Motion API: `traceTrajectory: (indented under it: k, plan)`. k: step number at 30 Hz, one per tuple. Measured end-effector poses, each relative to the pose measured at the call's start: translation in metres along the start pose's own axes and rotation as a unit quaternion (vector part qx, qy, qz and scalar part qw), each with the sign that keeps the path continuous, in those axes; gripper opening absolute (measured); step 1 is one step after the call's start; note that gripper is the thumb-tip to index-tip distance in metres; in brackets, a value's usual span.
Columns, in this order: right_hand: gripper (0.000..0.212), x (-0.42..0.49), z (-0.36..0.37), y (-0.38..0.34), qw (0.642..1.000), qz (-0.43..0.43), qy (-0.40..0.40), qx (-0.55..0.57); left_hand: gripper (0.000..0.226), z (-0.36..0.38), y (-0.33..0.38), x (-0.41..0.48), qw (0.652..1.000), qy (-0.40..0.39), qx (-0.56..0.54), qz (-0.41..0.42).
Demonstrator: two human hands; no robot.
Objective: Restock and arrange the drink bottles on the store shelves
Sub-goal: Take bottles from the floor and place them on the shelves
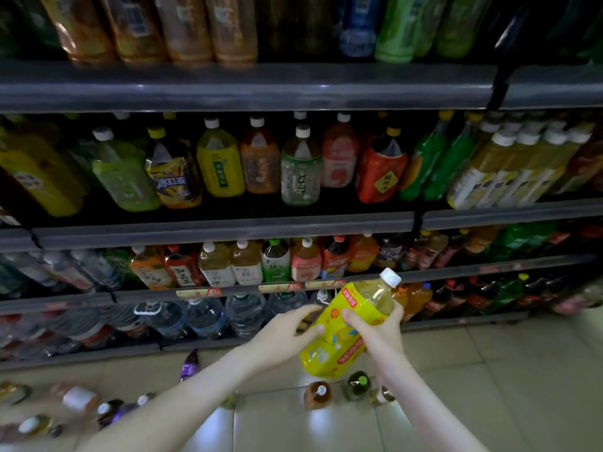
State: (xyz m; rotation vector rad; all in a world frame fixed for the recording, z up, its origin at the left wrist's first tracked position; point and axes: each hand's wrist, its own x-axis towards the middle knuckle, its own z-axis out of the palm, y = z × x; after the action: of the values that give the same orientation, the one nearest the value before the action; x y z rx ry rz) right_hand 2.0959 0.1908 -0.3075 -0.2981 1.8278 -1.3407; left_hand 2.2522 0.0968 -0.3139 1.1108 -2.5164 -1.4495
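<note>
- Holding the yellow bottle (342, 334) at the lower centre of the frame takes both hands, and both have it. The right hand (375, 331) is wrapped round the upper body below the shoulder. The left hand (287, 327) is curled against the label's left side with its thumb on the front.
- The bottle is tilted, its white cap (390, 277) pointing to the upper right and its base towards the person. It hangs above the floor in front of the lowest shelves and rests on no shelf yet.
- It looks large and full, so probably heavy. One hand would do well to slide under the base before any lift, leaving the other to steer the neck.
- Just below it, loose bottles (318, 394) stand on the floor tiles (489, 370), with more at the lower left. The base should be carried over them, not swung through them.
- Beyond the hands, water bottles (244, 314) fill the bottom shelf.
- Farther up, left of centre, a yellow-labelled bottle (220, 161) stands on the middle shelf. Whether it is the same product cannot be told.
- A tidy placement would set the bottle upright with its label facing out, eased between its neighbours without knocking them.
</note>
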Motion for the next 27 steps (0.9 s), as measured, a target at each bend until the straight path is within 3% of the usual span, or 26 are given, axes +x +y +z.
traceTrajectory:
  k: [3, 9, 12, 17, 22, 27]
  plan:
    - [0.091, 0.046, -0.002, 0.010, 0.998, -0.049, 0.038, -0.012, 0.040, 0.017, -0.039, 0.046, 0.992, 0.104, 0.055, -0.036]
    - [0.107, 0.140, 0.027, 0.068, 0.988, -0.120, 0.100, -0.018, 0.053, 0.039, -0.108, 0.161, 0.968, 0.209, 0.120, -0.066]
    - [0.105, 0.175, 0.043, 0.099, 0.980, -0.149, 0.131, 0.024, 0.061, 0.043, -0.126, 0.208, 0.955, 0.275, 0.109, -0.035]
    - [0.104, 0.207, 0.052, 0.126, 0.974, -0.161, 0.135, 0.087, 0.076, 0.041, -0.136, 0.260, 0.939, 0.317, 0.130, 0.014]
    - [0.099, 0.216, 0.056, 0.131, 0.967, -0.187, 0.129, 0.113, 0.059, 0.035, -0.135, 0.289, 0.916, 0.390, 0.089, 0.000]
    - [0.098, 0.217, 0.056, 0.131, 0.964, -0.188, 0.144, 0.122, 0.035, 0.029, -0.138, 0.287, 0.895, 0.396, 0.197, 0.055]
